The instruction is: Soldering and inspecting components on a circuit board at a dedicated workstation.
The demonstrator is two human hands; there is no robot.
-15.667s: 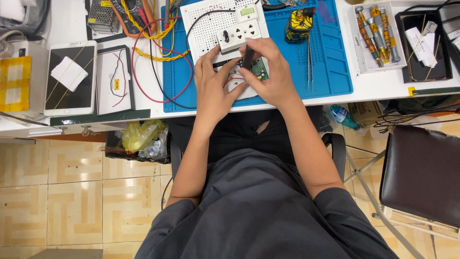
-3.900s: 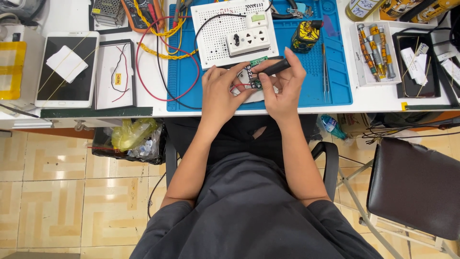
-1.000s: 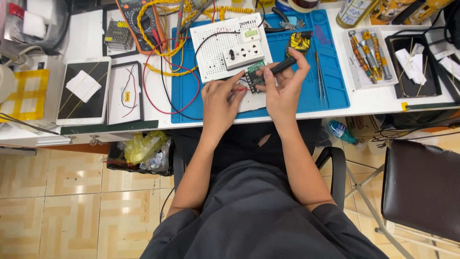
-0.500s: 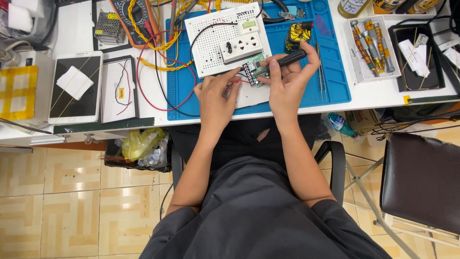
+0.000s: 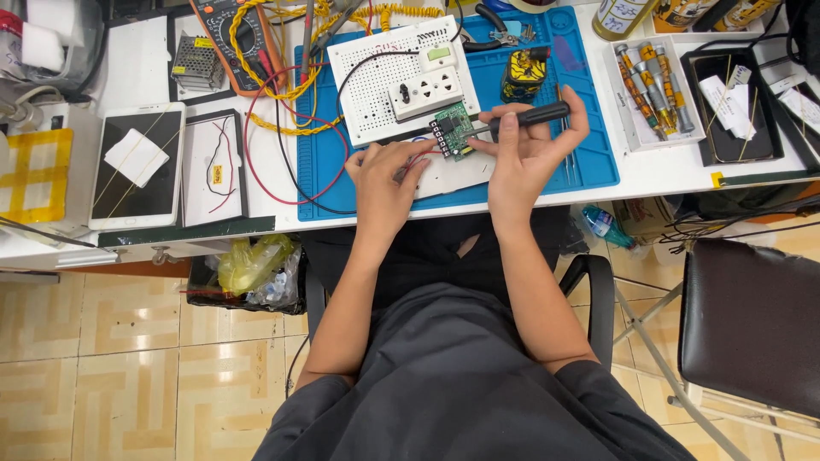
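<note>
- Working a small green circuit board [image 5: 453, 131] over the blue mat [image 5: 589, 128], at its near edge in front of the white perforated panel [image 5: 397, 81].
- Right hand [image 5: 525, 149] closed around a black-handled screwdriver [image 5: 530, 115], tip at the board's terminal side.
- Left hand [image 5: 384, 175] fingers curled, pinching thin red wires [image 5: 420, 157] by the board; grip likely, view small.
- Wiring not finished: wires still in hand.
- Versus half a second earlier: the same hold is kept; only the camera has shifted.

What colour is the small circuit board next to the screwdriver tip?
Green, seen in the head view: the small circuit board.
</note>
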